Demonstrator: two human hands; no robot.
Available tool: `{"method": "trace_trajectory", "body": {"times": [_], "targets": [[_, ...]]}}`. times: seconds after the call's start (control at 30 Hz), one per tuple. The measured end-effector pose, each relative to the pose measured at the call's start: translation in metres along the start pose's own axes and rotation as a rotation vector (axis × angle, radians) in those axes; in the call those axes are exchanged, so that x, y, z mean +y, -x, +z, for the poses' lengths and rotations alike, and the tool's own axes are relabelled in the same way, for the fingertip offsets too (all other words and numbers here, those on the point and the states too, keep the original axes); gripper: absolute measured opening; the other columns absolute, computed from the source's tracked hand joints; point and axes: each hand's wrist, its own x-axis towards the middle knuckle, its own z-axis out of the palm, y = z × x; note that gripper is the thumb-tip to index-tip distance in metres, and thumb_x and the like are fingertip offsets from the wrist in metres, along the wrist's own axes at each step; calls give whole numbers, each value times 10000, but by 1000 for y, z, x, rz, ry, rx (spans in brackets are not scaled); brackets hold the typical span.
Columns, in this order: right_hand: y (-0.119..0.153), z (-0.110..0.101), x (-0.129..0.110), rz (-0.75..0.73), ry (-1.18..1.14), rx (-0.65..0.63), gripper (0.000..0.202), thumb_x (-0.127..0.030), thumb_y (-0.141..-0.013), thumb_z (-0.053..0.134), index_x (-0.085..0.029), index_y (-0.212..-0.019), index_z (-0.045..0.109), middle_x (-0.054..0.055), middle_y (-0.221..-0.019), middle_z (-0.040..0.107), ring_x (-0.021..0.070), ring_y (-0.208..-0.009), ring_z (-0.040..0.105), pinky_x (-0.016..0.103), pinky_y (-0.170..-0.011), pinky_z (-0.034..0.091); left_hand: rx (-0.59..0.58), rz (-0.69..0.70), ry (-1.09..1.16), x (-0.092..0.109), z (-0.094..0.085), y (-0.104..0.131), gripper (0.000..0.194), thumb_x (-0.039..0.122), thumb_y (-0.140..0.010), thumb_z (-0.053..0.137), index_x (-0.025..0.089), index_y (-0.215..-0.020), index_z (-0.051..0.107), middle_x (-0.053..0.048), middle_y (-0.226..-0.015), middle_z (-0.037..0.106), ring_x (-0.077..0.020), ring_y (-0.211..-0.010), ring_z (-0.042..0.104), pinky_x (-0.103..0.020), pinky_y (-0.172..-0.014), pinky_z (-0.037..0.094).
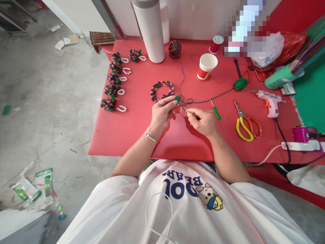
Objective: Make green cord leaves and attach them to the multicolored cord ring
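Observation:
My left hand (162,113) pinches a small piece of green crochet (178,98) between thumb and fingers. In my right hand (201,120) is a thin crochet hook (182,106), its tip at the green piece. Green yarn (203,101) runs from the piece to a small green yarn ball (240,83) at the right. Just behind my left hand lies a curled multicolour crocheted strip (161,82), partly covered by my fingers. A second hook with a green handle (216,113) rests right of my right hand.
Several multicolour crocheted flowers (108,104) with white bead loops line the table's left side. A white tumbler (150,32), paper cup (207,66), multicolour yarn ball (175,49) and red thread spool (216,44) stand behind. Scissors (244,122) and a pink glue gun (270,101) lie right.

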Motion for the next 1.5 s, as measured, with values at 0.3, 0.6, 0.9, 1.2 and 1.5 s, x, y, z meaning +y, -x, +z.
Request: {"method": "trace_trajectory", "body": {"times": [0.3,0.6,0.9,1.2,1.5], "targets": [[0,-1,-2,10,-2,29,223,-320,-958,635,-198,-952,821,-24,-566,653,104,-494,529,236,-567,446,1,16,-1,-2,-1,-1,243,114,-654,906,159,-870,806,-31,-753,781,-133,-677,748,-181,-494,477],[0,1,0,15,6,-6,223,-326,-964,626,-198,-963,808,-23,-575,663,102,-495,523,236,-567,434,-1,12,8,-2,0,0,237,115,-639,902,154,-853,808,-27,-730,771,-130,-670,746,-176,-487,462],[1,2,1,18,34,-11,224,-329,-958,616,-208,-944,804,-22,-571,653,107,-497,492,240,-554,415,22,19,-18,-1,1,1,222,113,-658,898,158,-854,805,-26,-745,770,-126,-679,739,-184,-497,449],[0,1,0,16,14,-9,226,-317,-956,619,-197,-939,810,-29,-554,636,99,-483,502,239,-549,402,13,30,-35,-3,0,1,230,137,-660,906,149,-870,812,-40,-750,777,-126,-676,736,-185,-497,442],[1,1,1,34,11,-28,227,-315,-965,613,-201,-977,808,-21,-564,676,114,-495,562,242,-565,436,16,3,-12,-2,1,1,190,107,-691,883,146,-860,804,-37,-748,774,-120,-669,736,-181,-484,441]]}}
